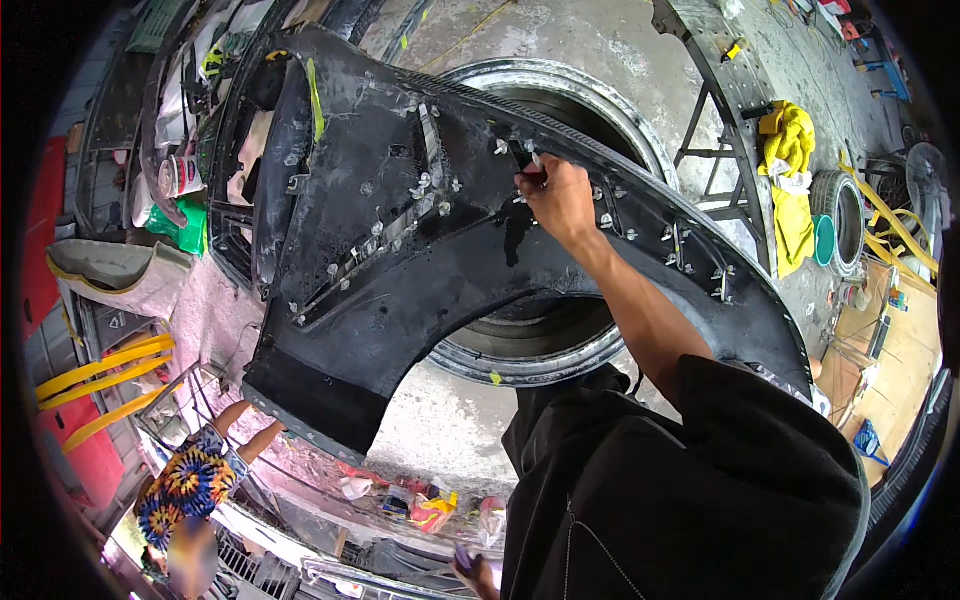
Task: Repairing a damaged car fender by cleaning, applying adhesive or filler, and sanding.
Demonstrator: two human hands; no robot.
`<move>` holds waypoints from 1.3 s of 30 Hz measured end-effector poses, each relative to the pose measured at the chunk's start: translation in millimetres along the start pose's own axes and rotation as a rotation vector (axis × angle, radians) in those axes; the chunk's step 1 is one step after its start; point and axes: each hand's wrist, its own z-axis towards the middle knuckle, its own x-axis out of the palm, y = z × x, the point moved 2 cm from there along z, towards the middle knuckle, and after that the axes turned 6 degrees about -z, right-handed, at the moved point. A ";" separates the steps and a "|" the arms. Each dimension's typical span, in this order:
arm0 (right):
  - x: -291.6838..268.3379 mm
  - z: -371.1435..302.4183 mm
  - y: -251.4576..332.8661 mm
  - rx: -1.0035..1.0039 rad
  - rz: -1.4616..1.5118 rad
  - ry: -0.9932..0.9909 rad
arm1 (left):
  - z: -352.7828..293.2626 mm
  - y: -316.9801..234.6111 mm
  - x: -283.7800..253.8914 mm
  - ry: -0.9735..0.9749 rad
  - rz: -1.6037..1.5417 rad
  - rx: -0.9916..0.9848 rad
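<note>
In the head view, we see a black curved panel lying over a tyre, with pale winged fasteners set along its strips and far edge; much of this looks done, though we cannot tell how many spots remain. The panel lies directly under our right hand, its fingers pinched narrowly on a small dark piece, while our left hand, low beside our body, holds a purple object.
</note>
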 end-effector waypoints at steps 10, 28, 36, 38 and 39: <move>-0.5 15.6 -2.0 -0.090 -0.181 0.083 | -8.8 102.3 3.1 -0.015 -0.203 0.175; -20.1 4.6 -12.3 -0.073 -0.005 0.318 | 20.3 -113.3 37.8 0.260 0.113 0.350; -1.1 -20.2 -38.0 0.365 0.591 0.333 | 68.2 -497.8 130.1 0.740 0.163 0.924; -3.9 -23.1 -25.1 0.434 0.582 0.340 | 94.2 -529.3 166.5 0.850 0.130 0.878; -3.8 -25.3 -17.8 0.498 0.575 0.356 | 113.6 -538.8 182.3 0.878 0.136 0.864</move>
